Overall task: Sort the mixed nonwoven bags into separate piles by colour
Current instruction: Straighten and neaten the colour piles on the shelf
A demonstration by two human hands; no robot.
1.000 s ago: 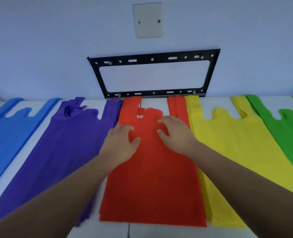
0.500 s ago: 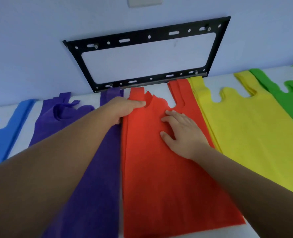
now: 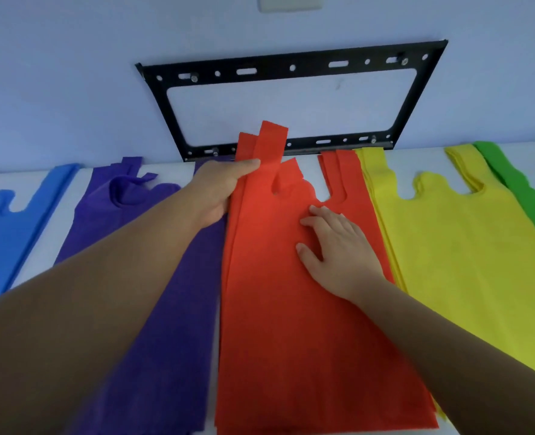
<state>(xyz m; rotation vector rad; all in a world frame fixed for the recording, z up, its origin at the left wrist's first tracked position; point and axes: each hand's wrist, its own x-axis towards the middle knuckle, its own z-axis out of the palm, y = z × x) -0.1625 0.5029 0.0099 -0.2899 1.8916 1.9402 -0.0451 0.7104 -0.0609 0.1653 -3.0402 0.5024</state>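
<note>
A black metal bracket (image 3: 291,65) was fixed flat against the pale blue wall (image 3: 71,89), a rectangular frame with slots and round holes along its top and bottom bars and bolts at several points. Above it, a pale blank plate (image 3: 289,3) sat on the wall, cut off by the upper edge. The white surface (image 3: 62,199) met the wall's foot.

Left hand (image 3: 220,191) pinching, right hand (image 3: 338,249) flat.
</note>
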